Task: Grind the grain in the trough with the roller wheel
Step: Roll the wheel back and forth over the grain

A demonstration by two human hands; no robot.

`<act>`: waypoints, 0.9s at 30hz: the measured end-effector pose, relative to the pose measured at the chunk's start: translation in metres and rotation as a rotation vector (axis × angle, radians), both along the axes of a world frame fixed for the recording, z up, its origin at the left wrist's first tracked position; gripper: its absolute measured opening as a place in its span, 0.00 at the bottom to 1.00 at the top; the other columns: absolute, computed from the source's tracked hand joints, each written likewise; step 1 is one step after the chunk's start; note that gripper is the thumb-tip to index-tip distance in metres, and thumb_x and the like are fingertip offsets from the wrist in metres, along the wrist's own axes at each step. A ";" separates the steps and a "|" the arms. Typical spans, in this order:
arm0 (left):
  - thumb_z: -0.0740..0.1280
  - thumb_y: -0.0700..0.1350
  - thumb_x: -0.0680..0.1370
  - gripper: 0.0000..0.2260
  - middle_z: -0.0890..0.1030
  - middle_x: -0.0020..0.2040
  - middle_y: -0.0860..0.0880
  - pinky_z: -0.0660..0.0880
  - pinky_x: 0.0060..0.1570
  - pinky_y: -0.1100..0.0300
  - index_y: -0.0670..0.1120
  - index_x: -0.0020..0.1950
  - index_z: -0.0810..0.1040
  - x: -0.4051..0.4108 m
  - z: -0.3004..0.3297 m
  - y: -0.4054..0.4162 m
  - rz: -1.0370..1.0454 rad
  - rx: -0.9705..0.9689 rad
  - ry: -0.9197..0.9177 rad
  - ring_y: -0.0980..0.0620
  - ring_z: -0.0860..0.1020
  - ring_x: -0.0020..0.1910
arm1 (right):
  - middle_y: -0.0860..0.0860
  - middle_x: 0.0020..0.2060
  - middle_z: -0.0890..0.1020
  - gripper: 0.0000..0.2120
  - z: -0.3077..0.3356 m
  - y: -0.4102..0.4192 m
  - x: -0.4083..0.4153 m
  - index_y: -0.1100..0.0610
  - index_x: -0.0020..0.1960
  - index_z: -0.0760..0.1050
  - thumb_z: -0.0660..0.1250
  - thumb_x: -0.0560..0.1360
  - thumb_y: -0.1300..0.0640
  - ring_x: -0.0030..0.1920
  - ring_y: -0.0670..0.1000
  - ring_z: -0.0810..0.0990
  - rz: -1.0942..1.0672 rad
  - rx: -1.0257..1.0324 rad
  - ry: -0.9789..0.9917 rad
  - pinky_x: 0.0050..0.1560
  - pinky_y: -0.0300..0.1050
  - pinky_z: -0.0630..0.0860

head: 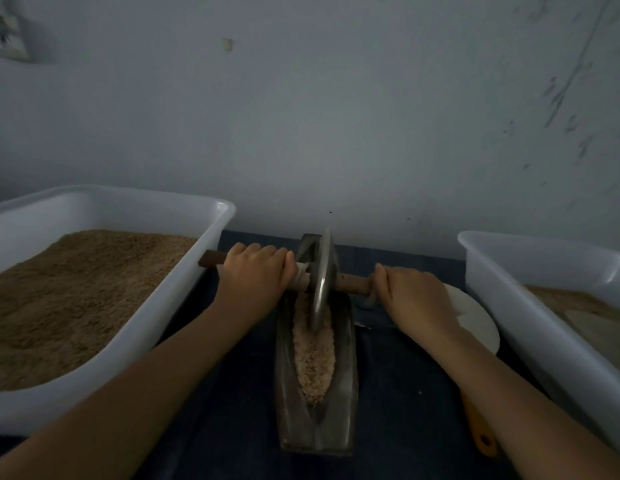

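A dark metal boat-shaped trough [346, 386] lies lengthwise on a dark cloth in the middle of the head view. Pale crushed grain [313, 358] fills its groove. A metal roller wheel [321, 278] stands upright in the groove at the far half of the trough, its rim sunk into the grain. A wooden axle [350, 284] runs through the wheel. My left hand [258, 273] grips the axle left of the wheel. My right hand [410, 296] grips its right end.
A large white tub [183, 292] heaped with brown grain stands at the left. Another white tub [502, 306] holding some grain stands at the right. A white plate [474, 317] lies beside my right wrist, an orange handle [483, 438] under my forearm. A wall rises just behind.
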State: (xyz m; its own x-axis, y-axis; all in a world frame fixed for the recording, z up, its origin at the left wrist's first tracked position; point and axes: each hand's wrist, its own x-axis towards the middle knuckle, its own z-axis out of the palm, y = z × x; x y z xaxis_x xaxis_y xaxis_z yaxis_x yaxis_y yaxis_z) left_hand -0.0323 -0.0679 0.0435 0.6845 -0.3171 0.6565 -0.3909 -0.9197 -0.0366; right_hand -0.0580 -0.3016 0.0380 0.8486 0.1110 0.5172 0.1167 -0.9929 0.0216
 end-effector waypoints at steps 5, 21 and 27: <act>0.41 0.52 0.77 0.26 0.76 0.32 0.50 0.71 0.40 0.55 0.46 0.37 0.76 -0.031 0.000 0.008 -0.047 -0.017 0.023 0.49 0.74 0.32 | 0.44 0.26 0.66 0.18 0.004 0.005 -0.042 0.47 0.31 0.58 0.50 0.81 0.51 0.26 0.43 0.64 0.064 0.069 0.075 0.28 0.39 0.54; 0.46 0.49 0.78 0.24 0.76 0.29 0.47 0.73 0.37 0.53 0.44 0.34 0.76 -0.026 -0.002 0.006 -0.045 -0.020 -0.033 0.48 0.74 0.29 | 0.45 0.25 0.69 0.20 -0.001 0.001 -0.027 0.52 0.32 0.68 0.51 0.80 0.50 0.25 0.48 0.69 0.041 0.041 -0.039 0.28 0.42 0.58; 0.50 0.47 0.80 0.15 0.78 0.39 0.48 0.68 0.44 0.56 0.46 0.43 0.74 0.009 -0.001 -0.004 0.020 0.027 0.011 0.48 0.75 0.39 | 0.54 0.40 0.79 0.15 0.002 -0.001 0.012 0.57 0.56 0.73 0.49 0.82 0.55 0.40 0.56 0.77 -0.006 -0.029 0.041 0.39 0.47 0.71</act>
